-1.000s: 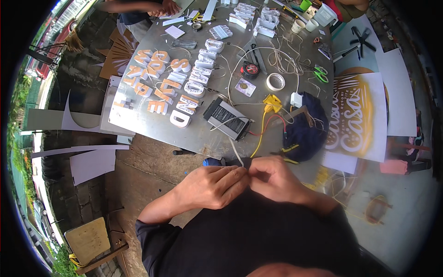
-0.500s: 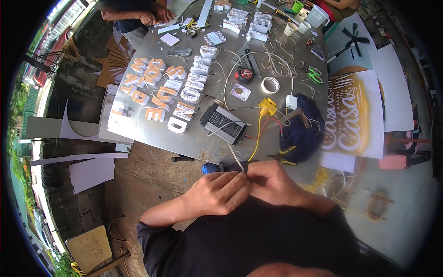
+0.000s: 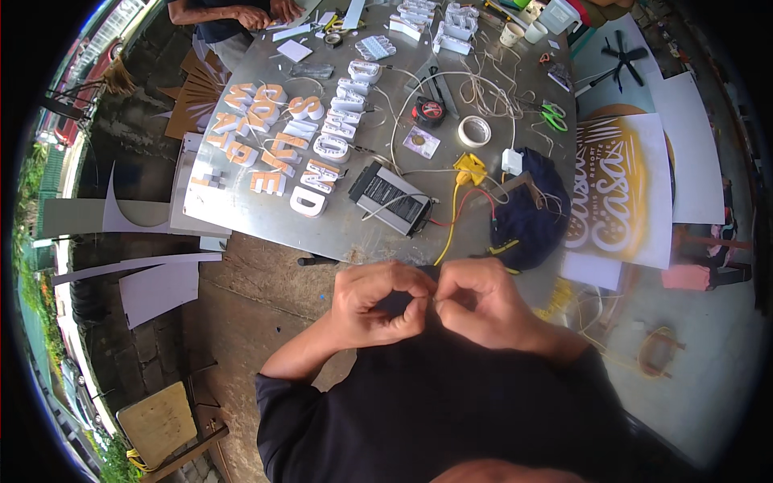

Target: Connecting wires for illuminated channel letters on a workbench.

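Observation:
Just past the near table edge, my left hand point(image 3: 380, 304) and my right hand point(image 3: 486, 307) meet fingertip to fingertip in front of my dark shirt. Each has thumb and forefinger pinched together. Whatever lies between the fingertips is too small to make out. Beyond them on the metal table point(image 3: 322, 253) lies a silver-and-black power supply point(image 3: 392, 200) with a pale cable across it. A yellow plug-like piece point(image 3: 469, 169) sits to its right, with a yellow wire point(image 3: 450, 229) running toward my hands. A dark blue cap point(image 3: 530, 216) rests beyond my right hand.
Several raised sign letters point(image 3: 309, 201) stand on the table's left. A tape measure point(image 3: 428, 111), a masking tape roll point(image 3: 473, 131), green scissors point(image 3: 554, 117) and tangled pale cable point(image 3: 491, 101) lie farther back. A co-worker's hands point(image 3: 270, 14) work at the far left.
Both hands have risen slightly toward the table, and their curled fingers now form rounder loops. The pale cable that ran into my fingers is no longer visible there.

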`<action>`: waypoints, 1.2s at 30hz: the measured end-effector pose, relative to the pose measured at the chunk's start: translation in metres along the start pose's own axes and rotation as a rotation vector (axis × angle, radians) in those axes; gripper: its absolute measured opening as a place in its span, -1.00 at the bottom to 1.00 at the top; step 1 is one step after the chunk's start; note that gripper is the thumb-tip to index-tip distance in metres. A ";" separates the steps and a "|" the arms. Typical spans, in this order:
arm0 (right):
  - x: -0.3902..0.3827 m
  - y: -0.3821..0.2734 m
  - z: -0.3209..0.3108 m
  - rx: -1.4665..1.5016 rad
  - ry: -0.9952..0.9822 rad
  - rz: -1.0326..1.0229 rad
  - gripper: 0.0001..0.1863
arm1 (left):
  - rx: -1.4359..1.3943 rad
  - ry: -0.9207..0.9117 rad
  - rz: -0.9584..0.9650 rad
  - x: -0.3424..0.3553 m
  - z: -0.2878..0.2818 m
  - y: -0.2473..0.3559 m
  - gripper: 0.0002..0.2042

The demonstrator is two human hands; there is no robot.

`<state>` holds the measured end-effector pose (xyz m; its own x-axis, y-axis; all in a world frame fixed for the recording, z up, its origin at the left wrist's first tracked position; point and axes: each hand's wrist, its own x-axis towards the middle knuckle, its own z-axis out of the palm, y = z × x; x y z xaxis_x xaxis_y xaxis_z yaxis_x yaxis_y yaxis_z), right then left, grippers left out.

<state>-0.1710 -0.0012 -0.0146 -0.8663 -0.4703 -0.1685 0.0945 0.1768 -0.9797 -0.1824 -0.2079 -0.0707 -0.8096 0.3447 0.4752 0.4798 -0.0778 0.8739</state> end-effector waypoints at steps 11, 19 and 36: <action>0.011 -0.005 0.001 -0.174 0.142 -0.166 -0.93 | -0.008 0.123 -0.034 -0.002 0.008 -0.003 -0.81; 0.012 0.000 0.005 -0.340 0.143 -0.251 -0.89 | 0.487 0.159 0.342 0.000 0.008 -0.005 -0.91; 0.016 -0.005 0.002 -0.204 0.086 -0.206 -0.90 | 0.168 0.373 0.130 -0.009 0.022 -0.010 -0.93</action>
<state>-0.1849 -0.0113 -0.0125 -0.8962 -0.4409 0.0495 -0.1802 0.2598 -0.9487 -0.1727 -0.1899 -0.0855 -0.7907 -0.0225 0.6118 0.6094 0.0656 0.7901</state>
